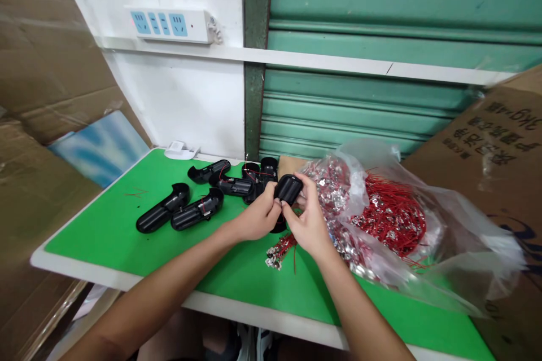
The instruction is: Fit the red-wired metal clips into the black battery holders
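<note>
Between my two hands is a black plastic housing (288, 188), held up over the green mat. My left hand (261, 211) is closed on its left side, thumb and fingers pinched at its lower edge. My right hand (311, 217) grips it from the right, with fingers behind the top and the thumb at the bottom. Whatever lies between the thumb tips is too small to make out. Just below, a bunch of red wires with metal contacts (276, 254) rests on the mat. Left of my hands lie several more black housings (197, 210), some with thin red wires.
Clear plastic bags (440, 231) full of red wires (392, 214) and metal pieces spread over the right side of the table (237, 304). Cardboard stands at the left (46, 62) and right (486, 180). A power strip (169, 25) hangs on the wall; a white plastic piece (181, 150) sits at the back.
</note>
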Demonstrator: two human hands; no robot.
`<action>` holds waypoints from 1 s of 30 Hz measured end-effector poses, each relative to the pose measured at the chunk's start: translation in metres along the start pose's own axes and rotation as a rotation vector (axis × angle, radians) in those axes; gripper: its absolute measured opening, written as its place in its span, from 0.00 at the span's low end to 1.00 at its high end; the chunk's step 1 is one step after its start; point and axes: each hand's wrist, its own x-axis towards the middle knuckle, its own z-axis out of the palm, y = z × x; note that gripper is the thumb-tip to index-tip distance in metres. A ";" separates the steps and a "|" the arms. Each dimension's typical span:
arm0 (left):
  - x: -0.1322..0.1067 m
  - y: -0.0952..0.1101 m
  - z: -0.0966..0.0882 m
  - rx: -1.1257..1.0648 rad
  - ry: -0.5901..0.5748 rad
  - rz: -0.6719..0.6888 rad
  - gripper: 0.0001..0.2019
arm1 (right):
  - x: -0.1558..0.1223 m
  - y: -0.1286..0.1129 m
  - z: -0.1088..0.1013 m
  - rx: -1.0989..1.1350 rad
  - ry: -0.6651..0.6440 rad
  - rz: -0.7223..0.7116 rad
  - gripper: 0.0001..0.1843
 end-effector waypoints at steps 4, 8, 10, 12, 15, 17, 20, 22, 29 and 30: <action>0.001 -0.004 0.003 0.009 -0.001 0.018 0.09 | 0.000 -0.001 0.001 0.058 -0.005 0.038 0.31; 0.002 -0.005 0.004 0.001 -0.007 0.025 0.09 | 0.001 -0.003 0.001 0.091 -0.006 0.063 0.30; 0.002 -0.004 0.002 -0.011 -0.011 0.015 0.10 | 0.001 -0.003 0.001 0.094 -0.012 0.071 0.30; 0.002 -0.002 -0.001 -0.045 -0.028 -0.021 0.11 | 0.002 -0.003 0.001 0.102 -0.023 0.077 0.31; 0.004 -0.001 -0.005 -0.154 -0.045 -0.107 0.13 | 0.004 -0.004 -0.003 0.110 -0.044 0.076 0.31; 0.005 -0.002 -0.006 -0.226 -0.028 -0.155 0.13 | 0.005 -0.004 -0.006 0.107 -0.072 0.080 0.31; 0.007 -0.004 -0.006 -0.266 -0.017 -0.175 0.14 | 0.007 -0.003 -0.012 0.109 -0.090 0.096 0.29; 0.006 -0.005 -0.006 -0.277 -0.035 -0.164 0.14 | 0.008 -0.001 -0.014 0.118 -0.079 0.108 0.27; 0.004 -0.010 -0.010 -0.340 -0.116 -0.074 0.18 | 0.010 0.006 -0.015 0.170 -0.062 0.172 0.28; 0.004 -0.011 -0.010 -0.360 -0.111 -0.071 0.18 | 0.011 0.007 -0.015 0.172 -0.058 0.184 0.29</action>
